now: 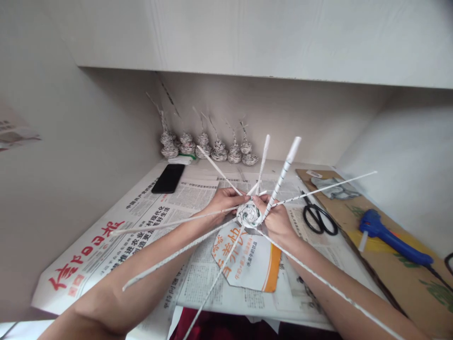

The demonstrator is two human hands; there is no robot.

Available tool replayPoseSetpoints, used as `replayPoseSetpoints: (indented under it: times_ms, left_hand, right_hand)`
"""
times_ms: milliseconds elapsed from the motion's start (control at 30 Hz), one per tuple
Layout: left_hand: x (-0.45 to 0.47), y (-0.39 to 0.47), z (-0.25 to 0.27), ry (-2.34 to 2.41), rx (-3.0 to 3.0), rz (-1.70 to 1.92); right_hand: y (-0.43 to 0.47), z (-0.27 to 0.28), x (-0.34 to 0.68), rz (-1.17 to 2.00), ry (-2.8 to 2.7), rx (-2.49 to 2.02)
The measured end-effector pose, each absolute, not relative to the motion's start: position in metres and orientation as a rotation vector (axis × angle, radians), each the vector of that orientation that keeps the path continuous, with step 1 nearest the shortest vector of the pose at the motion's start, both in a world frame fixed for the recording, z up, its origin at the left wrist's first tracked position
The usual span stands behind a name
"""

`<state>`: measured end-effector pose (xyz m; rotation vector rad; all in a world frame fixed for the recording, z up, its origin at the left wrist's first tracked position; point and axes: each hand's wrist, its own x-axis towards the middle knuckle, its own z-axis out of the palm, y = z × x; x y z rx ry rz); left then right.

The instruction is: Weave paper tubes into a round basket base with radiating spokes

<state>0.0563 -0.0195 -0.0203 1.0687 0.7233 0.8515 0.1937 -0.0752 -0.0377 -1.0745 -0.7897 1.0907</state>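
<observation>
Between my hands, a round woven paper base (248,214) is held above the newspaper-covered table, with several rolled paper strands sticking out all around it. My left hand (222,200) is closed on its left upper edge, thumb and fingers pinching near a strand. On the other side my right hand (272,212) is closed on the right edge, thumb at the top of the weave. A thicker paper tube (283,175) rises from beside my right hand. Below the weave lies a cut printed cardboard piece (251,264). The fingers of both hands are partly hidden.
Several gourd-shaped woven paper pieces (219,150) stand along the back wall. A black phone (168,178) lies at the left on newspaper (116,236). To the right are black scissors (318,219), a blue glue gun (392,238) and a cardboard sheet (406,288). A shelf hangs overhead.
</observation>
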Motion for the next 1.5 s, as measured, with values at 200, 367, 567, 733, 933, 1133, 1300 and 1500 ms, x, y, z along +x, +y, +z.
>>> replayPoseSetpoints:
  times_ms: [200, 367, 567, 733, 933, 1133, 1300, 1500]
  left_hand:
    - [0.056, -0.022, -0.018, 0.751, 1.015, 0.922]
    - [0.059, -0.021, -0.021, 0.79, 1.021, 0.96]
    - [0.059, -0.022, -0.02, 0.765, 1.041, 0.959]
    - [0.058, -0.022, -0.021, 0.747, 1.021, 0.917]
    - [0.063, -0.024, -0.025, 0.731, 0.949, 0.93]
    - [0.065, -0.024, -0.026, 0.736, 0.966, 0.999]
    - [0.066, -0.024, -0.028, 0.701, 0.975, 1.004]
    - [0.063, -0.022, -0.022, 0.751, 1.018, 1.096]
  right_hand:
    - [-0.075, -0.041, 0.193, 1.093, -0.754, -1.1]
    - [-0.075, -0.039, 0.194, 1.01, -0.768, -1.123]
    - [-0.077, -0.03, 0.192, 1.063, -0.806, -1.083]
    - [-0.078, -0.031, 0.191, 1.002, -0.845, -1.095]
    - [-0.078, -0.033, 0.19, 0.953, -0.788, -1.189]
    - [-0.076, -0.036, 0.191, 1.017, -0.724, -1.142]
    - [-0.074, -0.042, 0.195, 1.054, -0.703, -1.092]
    - [-0.076, -0.032, 0.193, 1.219, -0.707, -1.127]
